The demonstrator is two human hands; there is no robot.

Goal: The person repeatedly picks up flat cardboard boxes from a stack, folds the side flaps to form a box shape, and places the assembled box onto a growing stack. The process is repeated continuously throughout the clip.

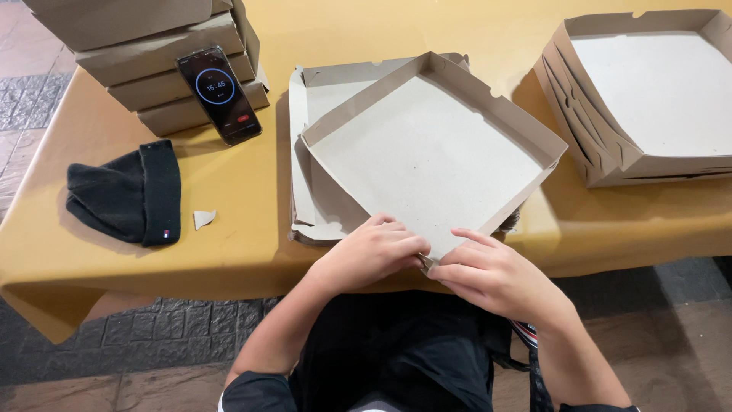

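A mustard-yellow cloth [252, 221] covers the surface and hangs over its near edge in soft folds. Below it the floor [175, 336] is dark grey cobbled paving, with paler reddish tiles [19, 61] showing at the far left. The light is warm and even, casting soft shadows on the cloth.

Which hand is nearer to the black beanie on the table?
Left. The left hand grips the cardboard tray's near corner, on the side toward the black beanie; the right hand sits beyond it, farther off.
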